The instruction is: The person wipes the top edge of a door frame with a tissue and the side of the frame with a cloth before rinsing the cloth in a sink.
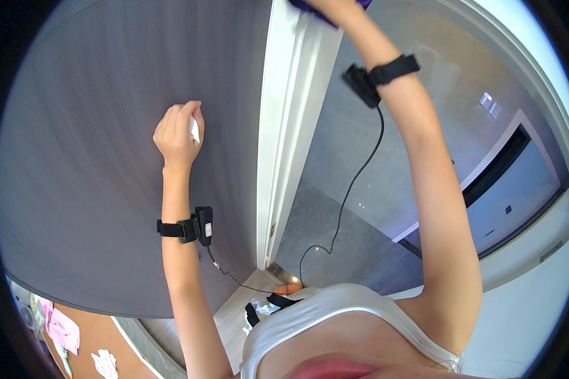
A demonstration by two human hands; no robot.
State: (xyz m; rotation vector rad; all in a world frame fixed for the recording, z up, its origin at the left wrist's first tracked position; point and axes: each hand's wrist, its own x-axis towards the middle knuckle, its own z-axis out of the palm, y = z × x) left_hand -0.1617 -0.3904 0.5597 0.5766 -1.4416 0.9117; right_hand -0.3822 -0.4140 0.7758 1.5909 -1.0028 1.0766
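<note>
My left hand (179, 132) is closed around a small white item (194, 129), perhaps tissue or cloth, in front of a dark grey wall or panel (99, 142). At the top edge, my right hand (329, 8) is partly cut off and blurred; it holds a purple cloth (313, 10) against the upper part of a white door frame (289, 118). Each forearm wears a black strap with a small cabled device, the left one (204, 226) and the right one (362, 85).
Right of the frame is a doorway with a grey tiled floor (341, 241) and another door (512, 199) beyond. Thin black cables run down to my waist. At the lower left, a pink cloth (62, 327) and a crumpled white cloth (105, 364) lie on a brown surface (87, 327).
</note>
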